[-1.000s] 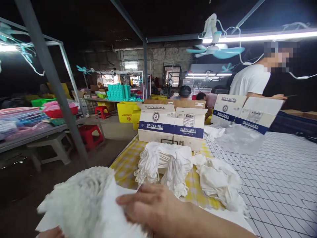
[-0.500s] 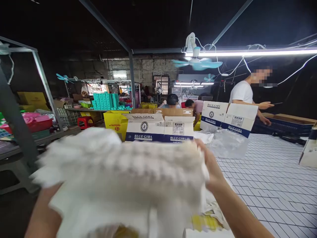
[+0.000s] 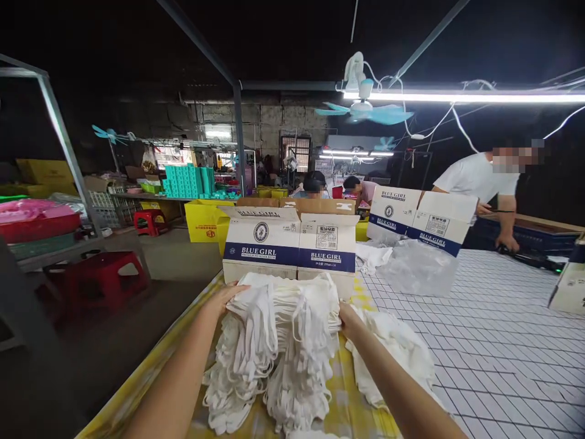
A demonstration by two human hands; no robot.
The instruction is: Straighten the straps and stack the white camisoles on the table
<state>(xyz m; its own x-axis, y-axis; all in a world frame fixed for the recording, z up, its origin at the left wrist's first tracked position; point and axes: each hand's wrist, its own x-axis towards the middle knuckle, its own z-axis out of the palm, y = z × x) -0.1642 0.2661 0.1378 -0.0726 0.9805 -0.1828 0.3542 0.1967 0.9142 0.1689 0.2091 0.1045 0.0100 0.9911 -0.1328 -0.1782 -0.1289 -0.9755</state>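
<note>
Head view: the person's two bare forearms reach forward over a table [image 3: 503, 341] covered with white grid-patterned sheeting and a yellow checked cloth [image 3: 361, 292].
Left hand [image 3: 222, 300]: pressed against the left end of the stack of white masks [image 3: 283, 305], fingers curled around its edge; grasping the stack.
Right hand [image 3: 350, 319]: pressed against the right end of the same stack, fingers tucked behind it; grasping the stack.
Stack position relative to grip: held squarely between the two hands, left hand at 9 o'clock of the stack, right hand at 3 o'clock.
Stack location: low over the yellow checked cloth, just in front of the Blue Girl carton [image 3: 290, 244], which stands at 12 o'clock of the stack. Whether the stack rests on the cloth cannot be told.
Stack appearance: white, flat layered pieces bundled tightly at the top; many white ear loops [image 3: 274, 378] hang down from the lower edge in loose bunches toward 6 o'clock.
Loose white pile [image 3: 397, 353]: lies on the table at 4 o'clock of the stack, just beside the right forearm.
Second carton [image 3: 423, 219]: at 1 o'clock of the stack, tilted, with a clear plastic bag [image 3: 418, 268] beneath it.
Other person [image 3: 479, 180]: white shirt, at 2 o'clock, leaning over the far edge of the table.
Red stool [image 3: 103, 280]: on the floor at 9 o'clock, well apart from the table.
</note>
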